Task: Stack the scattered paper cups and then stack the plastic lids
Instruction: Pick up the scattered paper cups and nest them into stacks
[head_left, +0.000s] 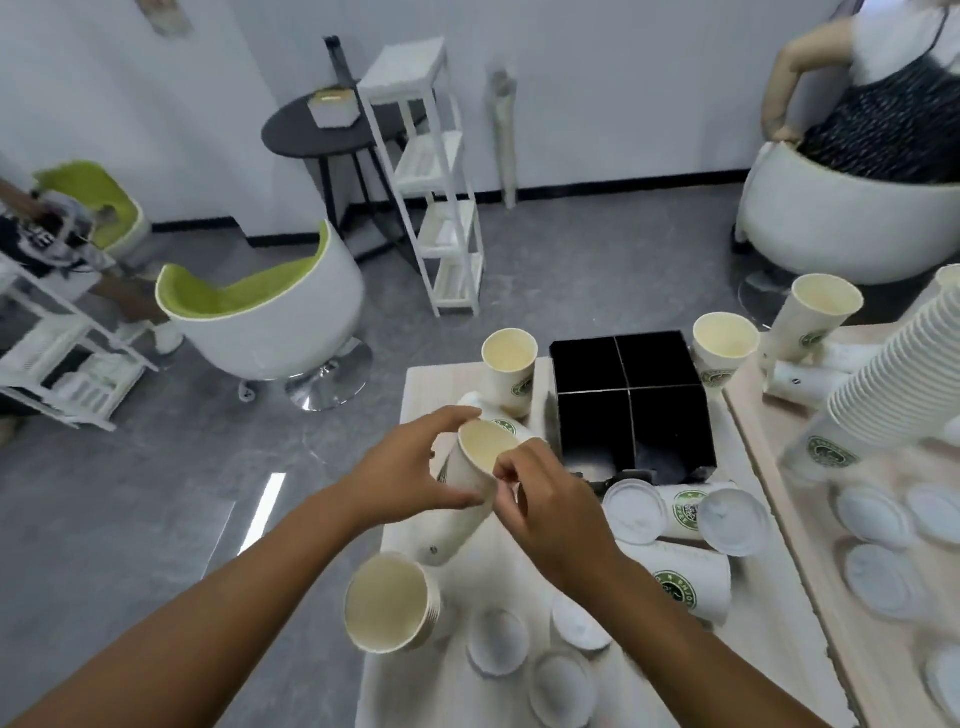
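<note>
Both hands up over the near table (415, 384), meeting on one paper cup (470, 483) held tilted, mouth facing up and back. Left hand (410, 473) wrapped round the cup's side, thumb underneath, fingers curled over the rim's far edge. Right hand (540, 499) pinching the rim on its right side with thumb and fingertips. Could be more than one cup nested in there, can't tell.

Cup count on the near table, roughly: one nested stack (387, 603) standing near left, several rims showing. One upright single (509, 371) at the far edge, and one lying on its side (493, 421) just behind the hands. Two more lying down on the right: one (683, 506) behind the lids, one (685, 579) nearer. One upright (724, 348) just right of the black four-compartment box (631, 395).

Lids on the near table: five visible. Two big ones (634, 512) and (732, 519) in the middle right, touching the fallen cup, plus three near the front edge (498, 642), (576, 621), (563, 688).

Over on the right table (769, 415): a tall leaning stack of cups (893, 374), a shorter tilted stack (815, 317) at the far end, and about five more lids (872, 514) scattered flat, the edge of frame cutting some off.
</note>
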